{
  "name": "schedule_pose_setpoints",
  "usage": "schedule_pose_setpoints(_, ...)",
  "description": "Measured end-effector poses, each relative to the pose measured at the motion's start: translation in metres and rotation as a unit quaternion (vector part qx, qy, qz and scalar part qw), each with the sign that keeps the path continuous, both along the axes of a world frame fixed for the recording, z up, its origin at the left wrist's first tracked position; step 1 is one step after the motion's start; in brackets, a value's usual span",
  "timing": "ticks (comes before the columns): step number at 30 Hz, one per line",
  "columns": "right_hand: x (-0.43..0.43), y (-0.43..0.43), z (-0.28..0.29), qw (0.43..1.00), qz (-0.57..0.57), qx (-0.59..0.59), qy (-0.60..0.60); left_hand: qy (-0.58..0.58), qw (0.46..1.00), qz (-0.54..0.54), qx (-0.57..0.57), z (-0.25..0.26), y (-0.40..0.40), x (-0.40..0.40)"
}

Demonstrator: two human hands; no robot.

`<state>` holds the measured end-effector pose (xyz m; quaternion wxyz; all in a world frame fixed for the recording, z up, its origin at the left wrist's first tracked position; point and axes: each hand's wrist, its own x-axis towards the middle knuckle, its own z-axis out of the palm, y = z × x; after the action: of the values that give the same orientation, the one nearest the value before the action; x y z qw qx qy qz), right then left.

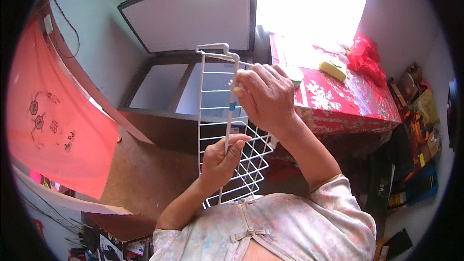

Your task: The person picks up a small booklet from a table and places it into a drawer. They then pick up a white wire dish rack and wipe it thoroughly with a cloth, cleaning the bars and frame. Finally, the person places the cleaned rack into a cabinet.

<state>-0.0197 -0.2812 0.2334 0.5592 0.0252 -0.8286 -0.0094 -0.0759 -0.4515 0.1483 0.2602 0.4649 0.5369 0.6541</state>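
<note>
A white wire basket (pixel 200 123) is held up on its end in front of my chest, its hooked rim end at the top. My left hand (pixel 219 165) grips the long rim rod low down, with the thumb on top. Higher on that same rod, my right hand (pixel 266 96) has its fingers curled around the wire. A small pale, yellowish bit (pixel 237 90) shows at its fingertips; what it is cannot be made out. Between the two hands, a blue band (pixel 232 107) marks the rod. The wire grid below lies partly behind my left hand.
Beyond the basket stands a chest freezer (pixel 136 112) with its lid (pixel 195 14) raised. To the right, a table with a red floral cloth (pixel 326 117) bears a yellow packet (pixel 332 71) and a red plastic bag (pixel 366 61). A pink curtain (pixel 69 116) hangs at left.
</note>
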Motion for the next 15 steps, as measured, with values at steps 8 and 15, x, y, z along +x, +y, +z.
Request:
schedule_pose_setpoints(8, 0.021, 0.021, -0.011, 1.000, -0.012, -0.014, 0.022, 0.050, 0.998, 0.019, 0.016, 0.001, -0.015, -0.011)
schedule_pose_setpoints(15, 0.003, 0.009, 0.014, 0.999, -0.013, 0.000, 0.049, 0.086, 0.995, 0.026, 0.040, 0.002, -0.009, -0.032)
